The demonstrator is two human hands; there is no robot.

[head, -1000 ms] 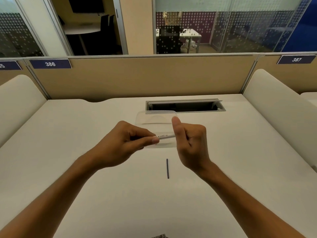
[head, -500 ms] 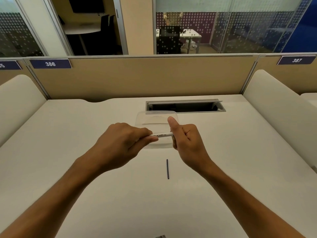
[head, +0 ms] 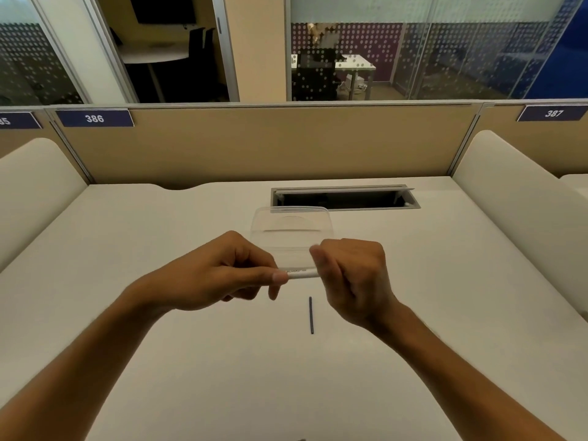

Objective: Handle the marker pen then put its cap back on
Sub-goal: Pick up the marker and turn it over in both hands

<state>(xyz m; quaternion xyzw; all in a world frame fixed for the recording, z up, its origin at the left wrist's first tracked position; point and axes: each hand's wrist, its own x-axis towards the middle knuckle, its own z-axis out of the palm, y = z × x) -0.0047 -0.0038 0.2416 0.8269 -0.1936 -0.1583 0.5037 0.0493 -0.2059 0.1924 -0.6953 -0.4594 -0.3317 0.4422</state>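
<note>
- pale white desk [head: 159, 345] fills the lower view, closed in by a tan partition [head: 270, 144] at the back and rounded cream dividers on either side.
- blue number plates sit on the partition top: "386" [head: 94, 118] at the left, "387" [head: 553, 113] at the right.
- behind the partition, glass walls with a dotted frosted pattern show dim rooms with tables and dark chairs.
- a rectangular cable slot [head: 345, 198] with a grey metal frame is set into the desk near the back edge.
- a clear plastic container [head: 291, 230] rests on the desk just in front of the slot, partly behind the hands.
- the marker pen [head: 302, 273] is held level above the desk between the two hands, in front of the clear container; only a short stretch of its white barrel with dark lettering shows.
- the left hand [head: 216, 275] pinches the left part of the barrel, thumb stretched along the near side and fingers curled over the top.
- the right hand [head: 351, 278] is fisted round the pen's right end, hiding it; whether a cap is inside that grip cannot be told.
- the hands are close together, with just the short piece of barrel between them.
- a thin dark stick [head: 311, 315] lies on the desk just below the hands, pointing away from the person and touching neither hand.
- both bare forearms reach in from the bottom corners.
</note>
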